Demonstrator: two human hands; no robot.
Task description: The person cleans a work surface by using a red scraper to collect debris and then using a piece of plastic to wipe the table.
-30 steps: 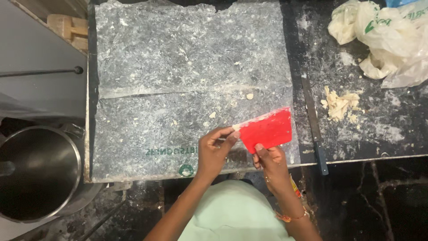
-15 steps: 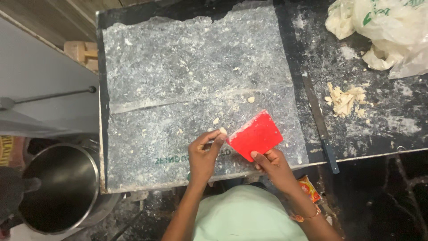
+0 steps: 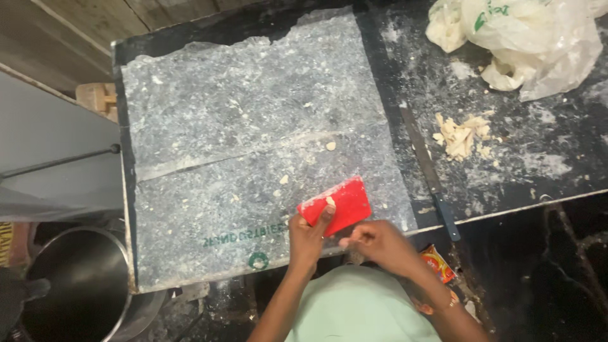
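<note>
Working kitchen, prob. a bakery prep area: dark bench (image 3: 557,183) dusted w/ flour, plastic sheet (image 3: 253,126) spread just beyond the fingers (image 3: 326,215). Dough scraps (image 3: 462,134) and knife (image 3: 429,172) to their right, big steel pot (image 3: 82,285) low to their left.

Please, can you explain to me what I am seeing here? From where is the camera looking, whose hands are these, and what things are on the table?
The camera sits on a person's head and looks down at their own bare hands. The left hand holds a red scraper; the right hand is beside it at the scraper's lower edge. Under them lies a floury plastic sheet on a dark table. To the right lie a long knife, dough scraps and a crumpled plastic bag. At lower left, beside the table, stands a steel pot.
</note>
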